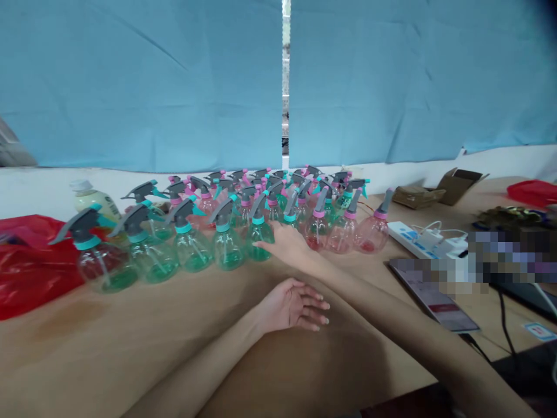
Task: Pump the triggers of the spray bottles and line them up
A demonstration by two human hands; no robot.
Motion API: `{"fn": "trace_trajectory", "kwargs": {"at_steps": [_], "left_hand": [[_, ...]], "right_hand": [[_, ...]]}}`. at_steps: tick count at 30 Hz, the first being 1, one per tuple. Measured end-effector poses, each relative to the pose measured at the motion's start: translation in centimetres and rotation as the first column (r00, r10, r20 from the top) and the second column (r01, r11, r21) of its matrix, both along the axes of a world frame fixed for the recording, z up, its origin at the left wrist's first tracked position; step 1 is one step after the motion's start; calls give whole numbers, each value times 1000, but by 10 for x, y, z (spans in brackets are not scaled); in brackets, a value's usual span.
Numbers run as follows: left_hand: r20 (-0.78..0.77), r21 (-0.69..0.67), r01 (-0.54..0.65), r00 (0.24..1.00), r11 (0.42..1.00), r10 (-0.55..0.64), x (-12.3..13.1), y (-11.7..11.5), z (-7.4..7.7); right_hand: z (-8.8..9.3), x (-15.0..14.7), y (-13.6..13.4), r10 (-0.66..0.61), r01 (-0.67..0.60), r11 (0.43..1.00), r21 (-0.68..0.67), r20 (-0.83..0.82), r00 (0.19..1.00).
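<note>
Rows of spray bottles with grey trigger heads cover the back of the table, some green with teal collars, others pink with pink collars. My right hand (289, 244) reaches in at the front row and grips a green spray bottle (260, 239) around its right side. Its thumb lies across the front of that bottle, while its other fingers are mostly hidden. Just behind this hand stands another teal-collared bottle (290, 217). Nearer to me, my left hand (293, 306) hovers palm turned up, fingers apart, holding nothing. Beyond it on the right is a pink spray bottle (342, 234).
A red plastic bag (39, 264) and a pale capped bottle (93, 197) are on the left. On the right lie a white power strip (418, 239), a phone-like device (435, 293), cables and an open cardboard box (459, 186). Blue cloth (152, 87) hangs behind.
</note>
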State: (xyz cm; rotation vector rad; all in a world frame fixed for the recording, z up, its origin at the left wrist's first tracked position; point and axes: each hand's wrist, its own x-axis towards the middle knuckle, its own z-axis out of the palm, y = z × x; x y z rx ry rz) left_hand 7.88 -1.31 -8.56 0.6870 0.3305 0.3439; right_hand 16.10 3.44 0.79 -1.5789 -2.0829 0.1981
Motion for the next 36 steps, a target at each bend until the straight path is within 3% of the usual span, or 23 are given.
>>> {"fn": "trace_trajectory", "kwargs": {"at_steps": [3, 11, 16, 22, 25, 28, 30, 32, 36], "left_hand": [[-69, 56, 4, 998, 998, 0, -13, 3, 4], [-236, 146, -108, 962, 983, 140, -71, 3, 26], [-351, 216, -186, 901, 959, 254, -95, 1, 41], [-390, 376, -306, 804, 874, 449, -109, 1, 68], [-405, 575, -330, 680, 749, 611, -113, -3, 82], [-284, 830, -303, 494, 469, 822, -112, -5, 88], [-189, 926, -217, 440, 309, 878, -108, -7, 89], [-149, 960, -144, 466, 241, 872, -99, -8, 90], [-86, 979, -94, 605, 179, 792, -75, -14, 95]], "right_hand": [[-3, -10, 10, -11, 11, 1000, -5, -26, 1000], [-17, -20, 37, -39, 27, 996, -87, -138, 990], [-18, -14, 29, -12, 0, 995, -102, -114, 993], [-16, -10, 8, 27, -31, 997, -68, -56, 998], [-17, -7, -7, 41, -43, 998, -52, -42, 998], [-20, -4, -27, 53, -53, 999, 4, -33, 998], [-24, -1, -43, 69, -66, 995, 74, -38, 997], [-29, 1, -59, 95, -87, 987, 133, -57, 994], [-39, 1, -83, 156, -133, 976, 172, -129, 979]]}}
